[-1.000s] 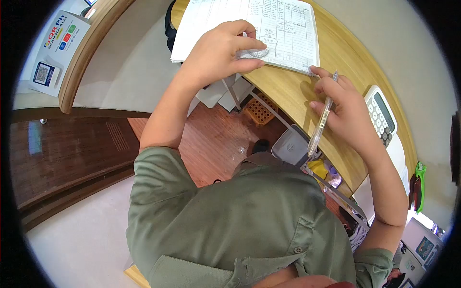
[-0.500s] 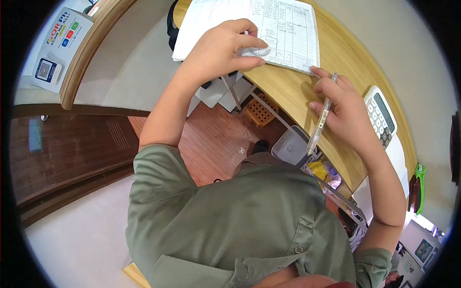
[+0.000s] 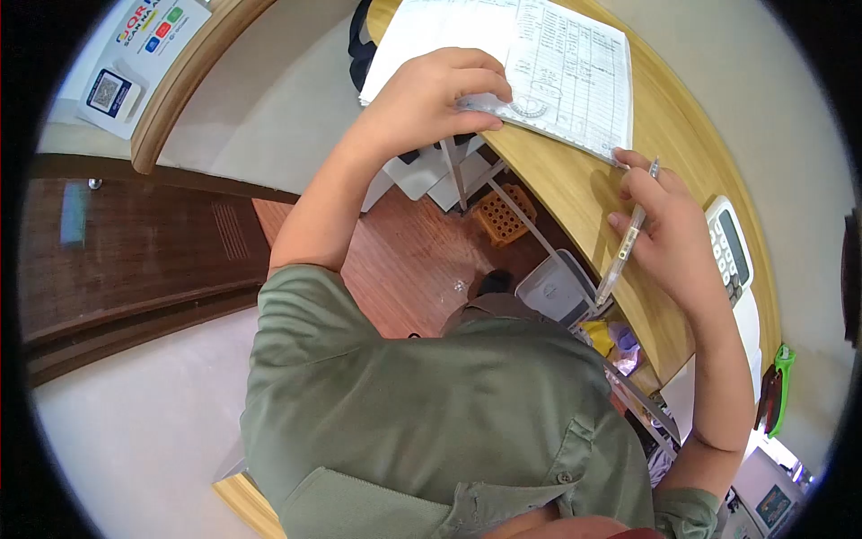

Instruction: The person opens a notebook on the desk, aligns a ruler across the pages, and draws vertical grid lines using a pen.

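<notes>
An open notebook [image 3: 575, 67] with ruled columns and handwritten entries lies at the top of the view. Along its near edge rests a clear plastic ruler [image 3: 530, 109] with a protractor shape in it. My left hand [image 3: 435, 99] is at the ruler's left end, thumb and curled fingers closed about it; the exact grip is partly hidden. In my right hand [image 3: 664, 211] is a clear pen [image 3: 620, 262], held between the fingers and slanting down toward me. The right fingertips touch the notebook's near right corner, by the ruler's right end.
A white calculator [image 3: 729, 247] sits right of my right hand on the curved wooden desk [image 3: 584, 202]. Farther right is a green-handled object [image 3: 783, 386]. Below are an orange stool [image 3: 505, 216] and a grey bin [image 3: 552, 286]. A QR-code stand [image 3: 112, 90] is at upper left.
The view has shifted, so the desk and notebook appear farther right and lower. My left hand has slid left along the ruler, uncovering the protractor shape. My right hand keeps the pen.
</notes>
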